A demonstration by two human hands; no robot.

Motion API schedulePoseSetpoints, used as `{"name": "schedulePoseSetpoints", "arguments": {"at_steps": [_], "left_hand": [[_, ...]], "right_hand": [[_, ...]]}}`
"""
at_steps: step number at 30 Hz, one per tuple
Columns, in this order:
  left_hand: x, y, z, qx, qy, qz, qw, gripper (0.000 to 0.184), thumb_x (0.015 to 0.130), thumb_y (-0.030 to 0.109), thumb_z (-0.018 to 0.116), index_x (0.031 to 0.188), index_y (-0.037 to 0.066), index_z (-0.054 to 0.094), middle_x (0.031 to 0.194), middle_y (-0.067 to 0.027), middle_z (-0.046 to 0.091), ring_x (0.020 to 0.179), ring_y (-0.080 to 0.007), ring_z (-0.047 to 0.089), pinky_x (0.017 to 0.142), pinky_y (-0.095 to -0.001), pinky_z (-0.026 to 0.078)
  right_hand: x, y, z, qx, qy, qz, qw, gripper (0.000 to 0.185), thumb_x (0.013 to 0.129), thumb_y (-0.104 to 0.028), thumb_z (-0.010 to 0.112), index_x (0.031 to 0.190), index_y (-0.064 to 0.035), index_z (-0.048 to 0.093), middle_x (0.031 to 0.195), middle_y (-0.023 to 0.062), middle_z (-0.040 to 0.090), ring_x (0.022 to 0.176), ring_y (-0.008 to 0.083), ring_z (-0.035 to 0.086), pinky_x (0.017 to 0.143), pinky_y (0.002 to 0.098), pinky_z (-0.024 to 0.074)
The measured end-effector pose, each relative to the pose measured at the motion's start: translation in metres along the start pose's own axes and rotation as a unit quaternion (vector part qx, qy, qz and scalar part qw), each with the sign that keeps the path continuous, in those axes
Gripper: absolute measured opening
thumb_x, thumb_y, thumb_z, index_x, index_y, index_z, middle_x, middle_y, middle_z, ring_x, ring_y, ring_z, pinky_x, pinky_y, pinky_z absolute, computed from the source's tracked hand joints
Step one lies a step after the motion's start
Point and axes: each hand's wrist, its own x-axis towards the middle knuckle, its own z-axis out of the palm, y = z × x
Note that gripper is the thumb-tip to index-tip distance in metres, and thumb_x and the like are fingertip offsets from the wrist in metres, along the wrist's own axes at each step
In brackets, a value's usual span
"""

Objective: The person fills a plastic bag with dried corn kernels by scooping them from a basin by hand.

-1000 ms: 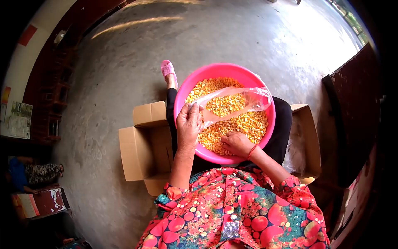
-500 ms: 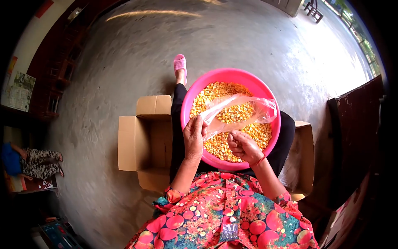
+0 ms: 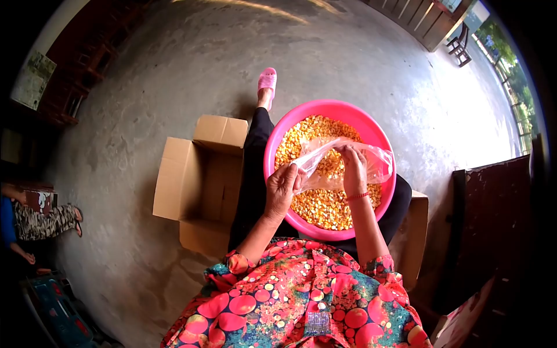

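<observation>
A pink basin (image 3: 371, 130) of yellow corn kernels (image 3: 325, 211) rests on my lap. Above the kernels is a clear plastic bag (image 3: 316, 159), its mouth spread to the right. My left hand (image 3: 282, 188) pinches the near left edge of the bag between thumb and fingers. At the bag's upper rim is my right hand (image 3: 354, 171), its fingers bent and closed on the film. The fingertips are partly hidden, and whether kernels are also in that hand does not show.
An open cardboard box (image 3: 212, 180) stands on the floor left of my leg, another box (image 3: 415, 238) at the right. A person in camouflage trousers (image 3: 43, 223) sits at far left. A dark wooden piece of furniture (image 3: 490, 214) is at right, a chair (image 3: 459, 46) by the doorway.
My right hand has moved up and slightly right, from a curled fist at the bag's near side to its upper rim. My left hand keeps its pinch. The whole view has shifted slightly.
</observation>
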Motion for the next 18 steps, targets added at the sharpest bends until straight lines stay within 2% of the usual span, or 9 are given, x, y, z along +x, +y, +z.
{"name": "schedulePoseSetpoints", "arguments": {"at_steps": [1, 2, 3, 6, 9, 11, 13, 15, 18], "left_hand": [[0.0, 0.0, -0.001, -0.001, 0.0, -0.001, 1.0, 0.029, 0.092, 0.027, 0.048, 0.077, 0.005, 0.057, 0.056, 0.0056, 0.04, 0.049, -0.0015, 0.034, 0.044, -0.0172, 0.027], [0.0, 0.0, -0.002, -0.011, -0.003, -0.003, 1.0, 0.029, 0.092, 0.027, 0.048, 0.078, 0.005, 0.057, 0.055, 0.0055, 0.04, 0.048, -0.0016, 0.034, 0.044, -0.0172, 0.027], [0.0, 0.0, -0.002, -0.022, -0.006, -0.006, 1.0, 0.028, 0.092, 0.027, 0.048, 0.078, 0.004, 0.058, 0.055, 0.0054, 0.04, 0.048, -0.0016, 0.033, 0.044, -0.0172, 0.026], [0.0, -0.002, -0.004, -0.041, -0.005, -0.019, 0.999, 0.028, 0.092, 0.027, 0.048, 0.081, 0.004, 0.059, 0.055, 0.0053, 0.04, 0.047, -0.0013, 0.032, 0.043, -0.0168, 0.025], [0.001, -0.005, -0.004, -0.045, -0.007, -0.024, 0.999, 0.028, 0.092, 0.027, 0.049, 0.081, 0.004, 0.059, 0.055, 0.0055, 0.04, 0.047, -0.0009, 0.031, 0.043, -0.0164, 0.024], [0.001, -0.008, -0.005, -0.051, 0.002, -0.025, 0.998, 0.028, 0.091, 0.027, 0.049, 0.08, 0.004, 0.059, 0.055, 0.0057, 0.04, 0.047, -0.001, 0.031, 0.043, -0.0166, 0.024], [0.001, -0.008, -0.005, -0.047, 0.0, -0.022, 0.999, 0.027, 0.091, 0.027, 0.05, 0.079, 0.004, 0.059, 0.055, 0.0057, 0.04, 0.047, -0.0011, 0.031, 0.043, -0.0166, 0.024], [0.0, -0.006, -0.005, -0.043, -0.004, -0.021, 0.999, 0.027, 0.091, 0.027, 0.05, 0.079, 0.004, 0.059, 0.055, 0.0057, 0.039, 0.047, -0.001, 0.03, 0.043, -0.0163, 0.024], [0.001, -0.005, -0.004, -0.049, -0.002, -0.028, 0.998, 0.027, 0.091, 0.027, 0.05, 0.078, 0.004, 0.058, 0.054, 0.0059, 0.039, 0.046, -0.0008, 0.03, 0.042, -0.016, 0.023]], "right_hand": [[-0.004, -0.004, 0.0, -0.099, 0.002, -0.038, 0.994, 0.021, 0.088, -0.017, 0.048, 0.08, -0.001, 0.058, 0.077, 0.0049, 0.06, 0.079, 0.0151, 0.058, 0.083, 0.0307, 0.0434], [-0.007, -0.006, 0.0, -0.113, -0.017, -0.075, 0.991, 0.024, 0.089, -0.019, 0.048, 0.078, -0.0024, 0.061, 0.078, 0.0024, 0.06, 0.07, 0.0086, 0.053, 0.068, 0.0224, 0.0421], [-0.015, -0.014, -0.002, -0.115, -0.016, -0.074, 0.991, 0.024, 0.089, -0.019, 0.048, 0.078, -0.0024, 0.061, 0.078, 0.0024, 0.06, 0.07, 0.0086, 0.053, 0.068, 0.0224, 0.0421], [-0.048, -0.039, 0.002, -0.138, -0.188, 0.052, 0.971, 0.024, 0.09, -0.02, 0.049, 0.077, -0.0033, 0.061, 0.072, 0.0004, 0.058, 0.06, 0.0044, 0.045, 0.053, 0.0192, 0.0364], [-0.069, -0.018, 0.007, -0.301, -0.344, 0.073, 0.887, 0.023, 0.088, -0.019, 0.05, 0.081, 0.0006, 0.06, 0.074, 0.005, 0.061, 0.061, 0.0142, 0.054, 0.057, 0.0276, 0.0446], [-0.071, 0.01, 0.003, -0.46, -0.396, -0.151, 0.78, 0.015, 0.082, -0.016, 0.054, 0.084, -0.0022, 0.061, 0.078, 0.0093, 0.061, 0.069, 0.0257, 0.057, 0.066, 0.0352, 0.0473], [-0.078, 0.023, 0.004, -0.541, -0.401, -0.218, 0.706, 0.016, 0.079, -0.017, 0.054, 0.09, -0.008, 0.061, 0.081, 0.0119, 0.058, 0.081, 0.0302, 0.055, 0.071, 0.0385, 0.0454], [-0.082, 0.028, 0.005, -0.582, -0.404, -0.217, 0.672, 0.015, 0.08, -0.018, 0.053, 0.089, -0.0082, 0.058, 0.081, 0.0137, 0.058, 0.079, 0.0307, 0.055, 0.069, 0.0392, 0.0453], [-0.083, 0.029, 0.005, -0.548, -0.426, -0.156, 0.703, 0.013, 0.08, -0.018, 0.052, 0.085, -0.0064, 0.055, 0.076, 0.0151, 0.057, 0.073, 0.0318, 0.056, 0.067, 0.0407, 0.0454]]}}
